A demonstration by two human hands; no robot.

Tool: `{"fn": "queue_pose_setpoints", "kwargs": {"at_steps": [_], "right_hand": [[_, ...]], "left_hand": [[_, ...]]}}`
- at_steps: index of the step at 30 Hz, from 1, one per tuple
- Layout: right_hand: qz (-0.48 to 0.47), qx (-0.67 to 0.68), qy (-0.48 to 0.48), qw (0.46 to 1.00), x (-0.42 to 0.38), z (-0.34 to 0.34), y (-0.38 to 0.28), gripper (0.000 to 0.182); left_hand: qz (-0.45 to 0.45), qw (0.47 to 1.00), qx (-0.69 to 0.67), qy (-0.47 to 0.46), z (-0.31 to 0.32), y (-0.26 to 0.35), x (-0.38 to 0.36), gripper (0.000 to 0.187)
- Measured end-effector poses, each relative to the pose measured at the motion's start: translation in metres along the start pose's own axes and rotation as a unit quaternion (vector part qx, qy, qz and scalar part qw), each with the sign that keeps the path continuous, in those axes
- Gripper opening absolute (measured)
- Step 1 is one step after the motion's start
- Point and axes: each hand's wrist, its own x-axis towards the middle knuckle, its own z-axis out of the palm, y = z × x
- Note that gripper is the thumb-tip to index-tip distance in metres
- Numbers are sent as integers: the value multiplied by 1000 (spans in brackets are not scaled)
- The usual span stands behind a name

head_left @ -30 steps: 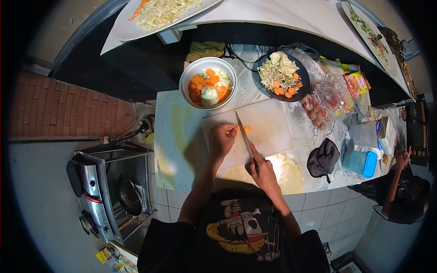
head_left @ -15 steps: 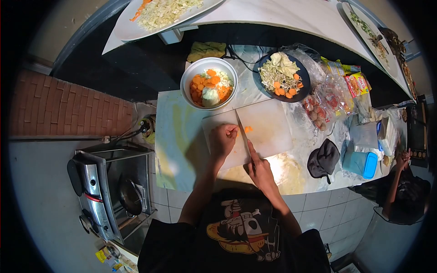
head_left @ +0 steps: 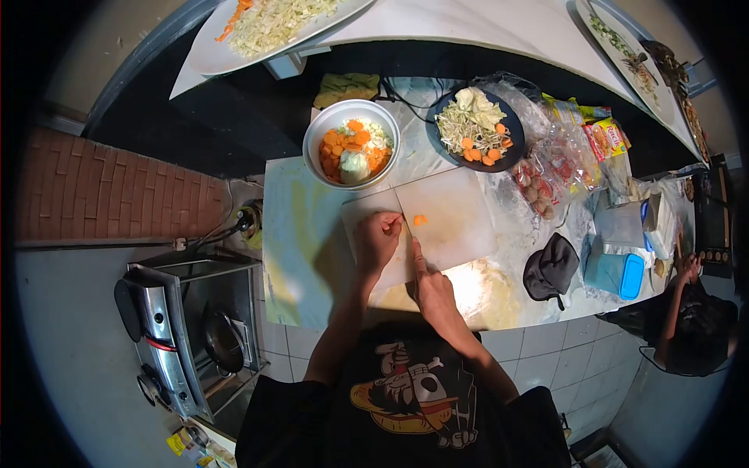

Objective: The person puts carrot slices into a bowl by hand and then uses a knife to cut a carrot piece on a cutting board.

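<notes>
My right hand (head_left: 435, 295) grips a kitchen knife (head_left: 402, 212), its index finger stretched along the blade's back. The blade is nearly edge-on and shows as a thin dark line across the white cutting board (head_left: 460, 234). Left of the blade, my left hand (head_left: 379, 238) has its fingers curled in over the board; what they hold is hidden. A few small carrot pieces (head_left: 420, 220) lie just right of the knife. Beyond the board stands a white bowl (head_left: 310, 148) with carrot slices (head_left: 343, 140), chopped pale vegetable and a pale green lump.
A dark plate (head_left: 515, 129) holds bean sprouts, carrot slices and cabbage. Plastic bags (head_left: 558, 168), a black cap (head_left: 551, 269) and a blue-lidded container (head_left: 630, 277) lie to the right. A gas stove (head_left: 164, 327) stands left; another person (head_left: 694, 327) is at far right.
The knife has turned from showing its flat side to nearly edge-on, and its tip has shifted slightly left. My left hand stays in about the same place.
</notes>
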Motion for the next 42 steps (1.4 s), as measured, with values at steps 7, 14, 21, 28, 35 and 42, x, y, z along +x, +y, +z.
{"fn": "queue_pose_setpoints", "kwargs": {"at_steps": [7,14,21,28,35,42], "right_hand": [[-4,124,46,991,-6,-3,19,78],[57,219,0,974,-18,-40,8,63],[177,272,-90,942,-15,-54,7,59],[79,313,-10,946,-20,-27,25,61],[102,502,-57,857,-19,-33,16,67],[102,512,-72,850,-20,-32,16,68]], "left_hand": [[7,1000,-15,-6,0,-10,1,11],[88,995,-36,-19,-9,-21,6,17],[177,979,43,-89,-15,-3,9,20],[210,966,79,-130,-30,-9,5,20],[13,971,-206,-119,-23,-4,-3,29],[-197,906,-350,-136,-22,0,-4,40]]}}
